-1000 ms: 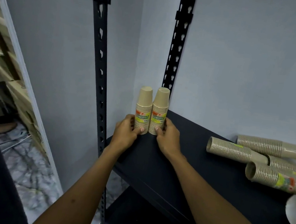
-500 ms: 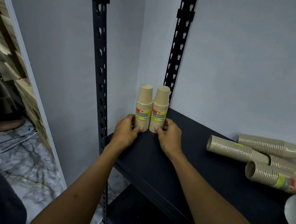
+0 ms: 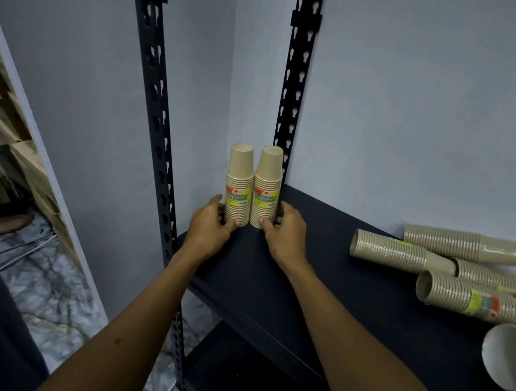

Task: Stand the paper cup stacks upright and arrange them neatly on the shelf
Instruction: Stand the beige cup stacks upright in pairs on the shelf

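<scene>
Little is changing since the earlier frame: both hands are staying at the foot of the two standing stacks, and only the view is drifting slightly. Left hand (image 3: 211, 225) is curling partly closed against the outer side of the left cup stack (image 3: 239, 184), thumb tip touching its lowest rims, while right hand (image 3: 283, 231) is doing the same on the right cup stack (image 3: 266, 186). Neither is lifting; they are pressing inward, probably to square the pair together and tuck them into the back left corner of the shelf (image 3: 296, 289), beside the rear upright post (image 3: 294, 93), leaving room for the rest.

Both stacks are standing rim down, touching side to side, tan paper with ribbed rims and a yellow-green label band low on each.

Near the right end, three tan stacks (image 3: 403, 253) are lying on their sides in a loose pile, and a white cup stack (image 3: 514, 359) is lying open-mouthed at the frame edge, not yet stood up.
</scene>
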A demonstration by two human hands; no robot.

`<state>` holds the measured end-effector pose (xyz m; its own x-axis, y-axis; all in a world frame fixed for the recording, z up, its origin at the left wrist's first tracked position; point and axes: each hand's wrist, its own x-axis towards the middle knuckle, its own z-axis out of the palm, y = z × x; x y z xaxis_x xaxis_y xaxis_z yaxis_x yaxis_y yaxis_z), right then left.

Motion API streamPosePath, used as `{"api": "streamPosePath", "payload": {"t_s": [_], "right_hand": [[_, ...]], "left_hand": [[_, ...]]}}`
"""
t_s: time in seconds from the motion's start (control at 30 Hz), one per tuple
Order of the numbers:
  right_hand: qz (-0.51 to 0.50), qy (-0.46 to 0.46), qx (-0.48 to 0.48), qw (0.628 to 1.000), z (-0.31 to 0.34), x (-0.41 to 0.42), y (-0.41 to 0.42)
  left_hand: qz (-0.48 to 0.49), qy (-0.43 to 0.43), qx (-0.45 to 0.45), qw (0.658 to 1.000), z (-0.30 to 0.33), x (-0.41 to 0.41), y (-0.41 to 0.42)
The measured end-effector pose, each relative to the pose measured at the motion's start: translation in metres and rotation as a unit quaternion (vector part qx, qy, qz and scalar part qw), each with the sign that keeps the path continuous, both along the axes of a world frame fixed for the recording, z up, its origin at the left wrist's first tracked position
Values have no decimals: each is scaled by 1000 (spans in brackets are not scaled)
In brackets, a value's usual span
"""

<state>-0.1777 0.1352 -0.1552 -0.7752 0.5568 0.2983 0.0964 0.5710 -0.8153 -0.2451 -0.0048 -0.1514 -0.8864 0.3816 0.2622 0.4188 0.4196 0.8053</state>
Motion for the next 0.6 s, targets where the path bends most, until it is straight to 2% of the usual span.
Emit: {"api": "streamPosePath", "payload": {"t_s": [0.13, 0.3, 0.37, 0.6], "right_hand": [[-26, -30, 5, 999, 0, 14, -1], [-4, -92, 77, 993, -1, 46, 3], [9, -108, 116, 987, -1, 60, 2], [-2, -138, 226, 964, 1, 124, 21]], "left_hand": [[18, -29, -10, 999, 2, 7, -2], [99, 26, 9, 995, -4, 24, -11], [102, 50, 6, 993, -6, 31, -15], [-51, 170, -134, 975, -8, 74, 8]]}}
